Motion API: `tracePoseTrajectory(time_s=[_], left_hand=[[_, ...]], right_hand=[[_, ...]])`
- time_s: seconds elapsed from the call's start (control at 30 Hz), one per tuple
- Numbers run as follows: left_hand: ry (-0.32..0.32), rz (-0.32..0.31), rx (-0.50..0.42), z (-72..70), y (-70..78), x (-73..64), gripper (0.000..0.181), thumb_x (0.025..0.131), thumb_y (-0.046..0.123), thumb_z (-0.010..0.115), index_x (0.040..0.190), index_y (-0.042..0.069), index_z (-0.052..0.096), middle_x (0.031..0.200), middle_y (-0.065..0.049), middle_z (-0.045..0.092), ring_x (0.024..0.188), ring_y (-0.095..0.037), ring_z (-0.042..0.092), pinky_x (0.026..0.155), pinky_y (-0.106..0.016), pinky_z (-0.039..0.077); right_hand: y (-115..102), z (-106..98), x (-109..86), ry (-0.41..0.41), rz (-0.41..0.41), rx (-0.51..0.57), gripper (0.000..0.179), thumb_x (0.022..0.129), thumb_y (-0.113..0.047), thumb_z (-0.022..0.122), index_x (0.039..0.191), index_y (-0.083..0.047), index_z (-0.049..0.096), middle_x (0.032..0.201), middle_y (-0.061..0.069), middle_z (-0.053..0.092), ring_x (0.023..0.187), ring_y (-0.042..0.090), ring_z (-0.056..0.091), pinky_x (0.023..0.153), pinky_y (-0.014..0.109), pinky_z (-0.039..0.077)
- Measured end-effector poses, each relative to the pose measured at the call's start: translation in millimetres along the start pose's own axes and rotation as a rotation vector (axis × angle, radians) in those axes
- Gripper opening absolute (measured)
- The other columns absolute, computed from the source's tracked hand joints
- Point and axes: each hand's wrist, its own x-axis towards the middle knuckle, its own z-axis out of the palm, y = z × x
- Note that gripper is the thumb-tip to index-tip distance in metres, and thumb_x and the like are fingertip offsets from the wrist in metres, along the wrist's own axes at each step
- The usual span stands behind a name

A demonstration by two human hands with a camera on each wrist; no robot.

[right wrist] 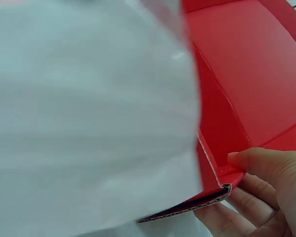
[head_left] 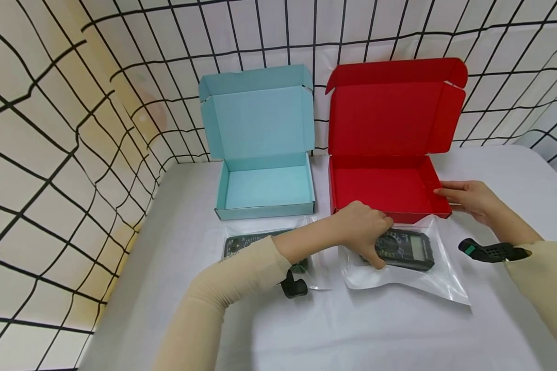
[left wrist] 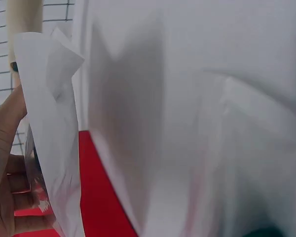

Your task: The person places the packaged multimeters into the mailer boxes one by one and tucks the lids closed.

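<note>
My left hand (head_left: 363,231) grips a black multimeter (head_left: 406,248) in a clear plastic bag (head_left: 413,281), just in front of the red box. The thumb lies over the meter's near side, and in the left wrist view the fingers (left wrist: 23,200) curl behind the bag. My right hand (head_left: 474,200) pinches the right wall of the open red box (head_left: 380,185), thumb inside and fingers outside, as the right wrist view shows. A second bagged multimeter (head_left: 246,241) lies on the table, partly hidden by my left forearm.
An open light blue box (head_left: 264,186) stands left of the red one, its lid upright. White cloth covers the table (head_left: 334,330). A black wire grid (head_left: 288,31) rises behind the boxes and along the left side.
</note>
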Motion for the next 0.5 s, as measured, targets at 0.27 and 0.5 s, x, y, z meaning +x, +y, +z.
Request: tracePoseTrajectory(time_s=[0.27,0.5], left_hand=[[0.017,-0.032,-0.018,-14.3,-9.1,-4.2,0.061,0.067,0.062,0.062,0.113,0.024,0.053,0.099,0.012,0.06,0.077,-0.001,0.052,0.063,-0.015,0.042],[0.029,-0.037,-0.006,-19.7,-15.0,-5.9,0.06,0.067,0.062,0.061,0.114,0.024,0.053,0.1,0.011,0.06,0.079,-0.001,0.052,0.064,-0.015,0.042]], right_hand=[[0.2,-0.4,-1.2,0.007,0.007,0.028,0.084,0.084,-0.05,0.054,0.141,0.002,0.021,0.092,-0.026,0.049,0.074,-0.014,0.053,0.082,0.028,0.05],[1.3,-1.3,-0.2,0.004,0.019,0.034,0.085,0.083,-0.05,0.055,0.141,0.002,0.02,0.086,-0.029,0.048,0.072,-0.012,0.054,0.079,0.025,0.052]])
